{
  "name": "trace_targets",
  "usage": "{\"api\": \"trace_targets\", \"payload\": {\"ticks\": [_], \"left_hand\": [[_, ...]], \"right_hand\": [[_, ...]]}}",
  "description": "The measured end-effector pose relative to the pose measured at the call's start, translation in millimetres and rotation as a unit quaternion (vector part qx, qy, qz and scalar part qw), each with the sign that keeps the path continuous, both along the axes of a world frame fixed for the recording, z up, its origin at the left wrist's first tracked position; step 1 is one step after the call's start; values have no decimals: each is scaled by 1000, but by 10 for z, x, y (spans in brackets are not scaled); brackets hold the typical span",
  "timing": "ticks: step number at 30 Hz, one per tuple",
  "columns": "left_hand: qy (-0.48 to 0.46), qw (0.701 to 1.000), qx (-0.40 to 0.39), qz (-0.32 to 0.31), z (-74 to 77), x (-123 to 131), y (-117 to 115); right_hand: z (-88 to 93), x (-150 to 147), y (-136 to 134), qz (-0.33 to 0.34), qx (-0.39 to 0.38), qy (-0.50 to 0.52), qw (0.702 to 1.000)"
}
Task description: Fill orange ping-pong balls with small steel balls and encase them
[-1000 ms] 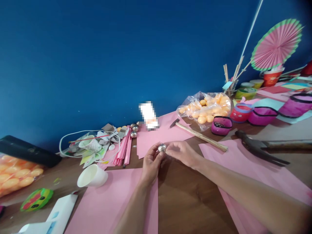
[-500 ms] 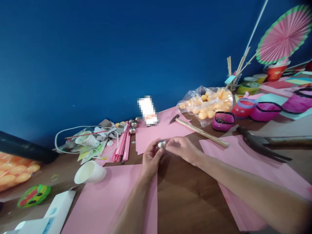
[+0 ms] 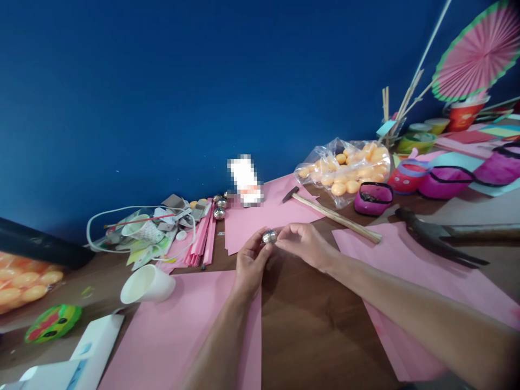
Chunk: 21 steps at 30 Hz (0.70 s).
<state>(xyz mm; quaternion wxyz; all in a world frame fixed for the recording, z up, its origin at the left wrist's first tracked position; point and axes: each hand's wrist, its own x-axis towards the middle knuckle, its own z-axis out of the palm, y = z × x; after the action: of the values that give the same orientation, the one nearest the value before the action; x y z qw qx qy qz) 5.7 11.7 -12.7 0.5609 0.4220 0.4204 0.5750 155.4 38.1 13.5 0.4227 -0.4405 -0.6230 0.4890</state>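
A small shiny silver ball is pinched between the thumb and fingers of my left hand, above the brown table. Close against its right side, my right hand has its thumb and fingertips drawn together. Whether those fingertips hold something tiny is too small to make out. Several similar silver balls stand beyond, near the wall. A small hammer with a wooden handle lies past my right hand on pink paper.
At left lie a tipped white cup, pink paper strips and a pile of scraps. Rightward are a bag of orange balls, a dark pink pouch and a claw hammer. A blue wall rises behind.
The view has shifted slightly. Both hands keep nearly the same pose around the silver ball, with only slight finger movement in my right hand.
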Motion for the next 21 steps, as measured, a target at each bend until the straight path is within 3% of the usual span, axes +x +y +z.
{"api": "trace_targets", "payload": {"ticks": [15, 21], "left_hand": [[-65, 997, -30, 6, 51, 31, -9], [-58, 998, -30, 12, 86, 62, -21]], "right_hand": [[-56, -32, 30, -4, 5, 47, 999], [-30, -28, -11, 23, 88, 40, 995]]}}
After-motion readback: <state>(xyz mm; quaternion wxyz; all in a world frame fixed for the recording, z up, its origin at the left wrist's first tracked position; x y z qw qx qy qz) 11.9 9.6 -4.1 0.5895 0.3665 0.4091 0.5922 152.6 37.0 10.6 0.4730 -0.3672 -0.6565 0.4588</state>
